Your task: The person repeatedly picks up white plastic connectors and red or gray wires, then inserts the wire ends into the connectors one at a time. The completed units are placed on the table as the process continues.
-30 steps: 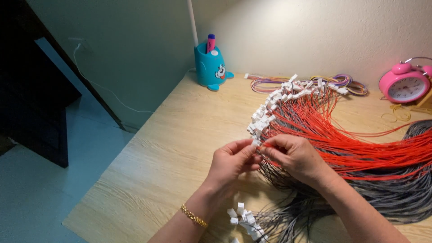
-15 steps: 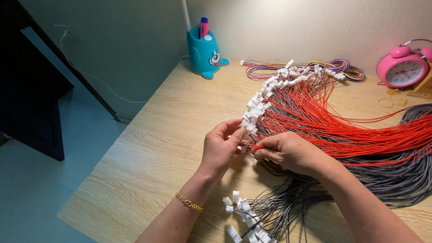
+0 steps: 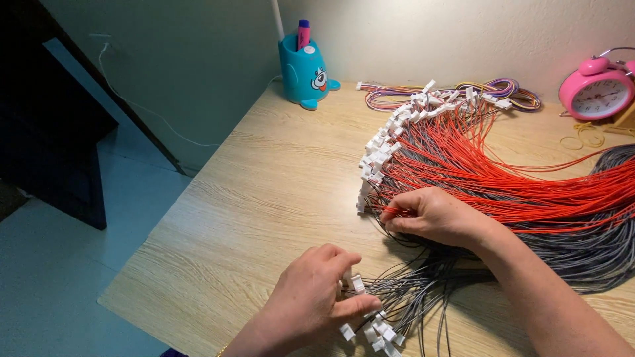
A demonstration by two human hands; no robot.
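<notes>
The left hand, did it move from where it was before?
Yes. The left hand came down from the red wires toward the near table edge, onto the grey wires' white plugs.

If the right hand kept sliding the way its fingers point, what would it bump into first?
The right hand, pinching red wires, points left. It would likely first meet the row of white connectors at their ends, then bare wooden table; depth is uncertain.

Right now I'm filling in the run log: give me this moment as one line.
left hand: on grey wires' white connectors | right hand: pinching red wires | surface: wooden desk
</notes>
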